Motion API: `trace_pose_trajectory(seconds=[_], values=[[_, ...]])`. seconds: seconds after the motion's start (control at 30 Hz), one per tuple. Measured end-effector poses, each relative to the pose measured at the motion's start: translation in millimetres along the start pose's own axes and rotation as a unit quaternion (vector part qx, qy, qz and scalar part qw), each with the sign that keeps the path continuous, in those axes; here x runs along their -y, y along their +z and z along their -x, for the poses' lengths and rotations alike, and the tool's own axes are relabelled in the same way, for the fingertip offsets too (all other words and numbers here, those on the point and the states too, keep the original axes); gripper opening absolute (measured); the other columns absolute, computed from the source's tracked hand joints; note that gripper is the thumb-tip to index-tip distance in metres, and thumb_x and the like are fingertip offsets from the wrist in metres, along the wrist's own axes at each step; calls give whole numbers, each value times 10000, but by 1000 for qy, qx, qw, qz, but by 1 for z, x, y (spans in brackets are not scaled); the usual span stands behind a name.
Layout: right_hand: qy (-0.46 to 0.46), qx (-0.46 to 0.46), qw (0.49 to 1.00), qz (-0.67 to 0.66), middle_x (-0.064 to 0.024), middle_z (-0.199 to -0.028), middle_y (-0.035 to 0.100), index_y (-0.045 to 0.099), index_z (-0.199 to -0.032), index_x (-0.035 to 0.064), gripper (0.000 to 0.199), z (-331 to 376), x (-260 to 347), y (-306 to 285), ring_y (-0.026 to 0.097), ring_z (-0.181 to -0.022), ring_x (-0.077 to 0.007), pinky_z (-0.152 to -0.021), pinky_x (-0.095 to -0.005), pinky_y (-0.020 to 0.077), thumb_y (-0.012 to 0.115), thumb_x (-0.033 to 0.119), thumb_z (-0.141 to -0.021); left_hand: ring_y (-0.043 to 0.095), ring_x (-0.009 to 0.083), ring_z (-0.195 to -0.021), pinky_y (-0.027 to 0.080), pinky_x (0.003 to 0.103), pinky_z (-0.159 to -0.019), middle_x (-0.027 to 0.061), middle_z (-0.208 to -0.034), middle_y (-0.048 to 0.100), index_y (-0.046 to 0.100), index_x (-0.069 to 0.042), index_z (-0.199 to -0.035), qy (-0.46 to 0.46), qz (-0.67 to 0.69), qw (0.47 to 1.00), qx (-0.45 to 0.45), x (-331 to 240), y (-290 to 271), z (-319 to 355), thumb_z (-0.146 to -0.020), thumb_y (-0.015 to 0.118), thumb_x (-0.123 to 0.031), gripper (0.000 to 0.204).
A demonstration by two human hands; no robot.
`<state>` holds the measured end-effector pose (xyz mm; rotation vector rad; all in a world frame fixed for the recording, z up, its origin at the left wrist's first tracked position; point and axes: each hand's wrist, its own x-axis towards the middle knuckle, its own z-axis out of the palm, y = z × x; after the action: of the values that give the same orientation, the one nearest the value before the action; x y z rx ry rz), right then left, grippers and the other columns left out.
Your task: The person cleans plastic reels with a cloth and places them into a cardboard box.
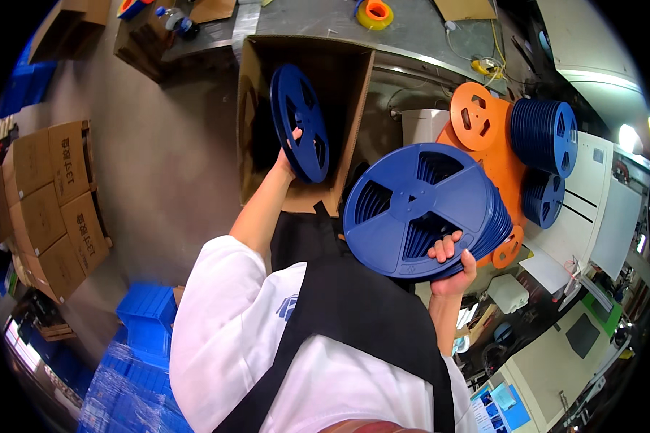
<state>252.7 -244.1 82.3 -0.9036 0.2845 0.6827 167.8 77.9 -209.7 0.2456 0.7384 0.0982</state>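
Observation:
My left hand (289, 159) is closed around the lower edge of a blue plastic reel (289, 97), with fingers showing through an opening in it. That reel stands nearly on edge at the mouth of an open cardboard box (360, 108); whether a second reel lies behind it I cannot tell. To the right, a thick stack of blue reels (440, 198) is tilted in front of my body. My right hand (451, 268) grips the stack at its lower right, its fingertips hooked into a window of the front reel and the thumb at the rim.
Orange reels (473, 117) and two more stacks of blue reels (545, 137) stand at the right. A metal table (310, 22) with yellow tape (375, 13) spans the back. Cardboard cartons (47, 202) sit at far left, blue bins (148, 317) at lower left.

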Motion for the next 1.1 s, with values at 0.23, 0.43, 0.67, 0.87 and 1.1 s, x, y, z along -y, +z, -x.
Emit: trace_pose_trajectory(seconds=[0.23, 0.43, 0.67, 0.87, 1.1], values=[[-2, -69, 998, -3, -53, -747, 473, 490, -1052, 36, 362, 7, -1, -17, 478, -675, -178, -735, -368, 483, 577, 236, -764, 570, 132, -748, 465, 268, -641, -9, -839, 595, 534, -142, -1256, -43, -98, 993, -54, 38, -9, -76, -877, 597, -346, 435], [14, -97, 995, 4, -44, -749, 472, 484, -1045, 49, 348, 3, 4, -23, 475, -681, -174, -742, -368, 468, 573, 234, -764, 610, 178, -819, 511, 330, -724, 40, -961, 639, 598, -149, -1104, -61, -129, 985, -100, 60, -40, -110, -850, 576, -485, 421], [30, -64, 998, 7, -36, -737, 462, 487, -1039, 53, 349, -6, 13, -22, 462, -662, -164, -721, -345, 435, 584, 238, -760, 126, 282, -1407, 66, 475, -1117, 123, -1525, 145, 225, -164, -1462, -40, -242, 940, -237, 57, -62, -65, -904, 377, -610, 730], [20, 73, 991, -107, -3, -693, 432, 445, -982, 68, 305, -18, 18, -17, 434, -611, -127, -662, -301, 388, 606, 221, -773, 412, 254, -1270, 281, 414, -1055, 116, -1368, 460, 422, -120, -1375, 51, -326, 923, -197, 47, -28, 32, -931, 502, -424, 544], [0, 188, 955, -231, 33, -591, 447, 474, -883, 89, 258, -22, 9, -9, 448, -502, -93, -576, -265, 388, 648, 231, -757, 462, 203, -1218, 339, 315, -1024, 96, -1324, 501, 450, -58, -1347, 215, -406, 880, -126, 4, 34, 87, -979, 443, -198, 394]])
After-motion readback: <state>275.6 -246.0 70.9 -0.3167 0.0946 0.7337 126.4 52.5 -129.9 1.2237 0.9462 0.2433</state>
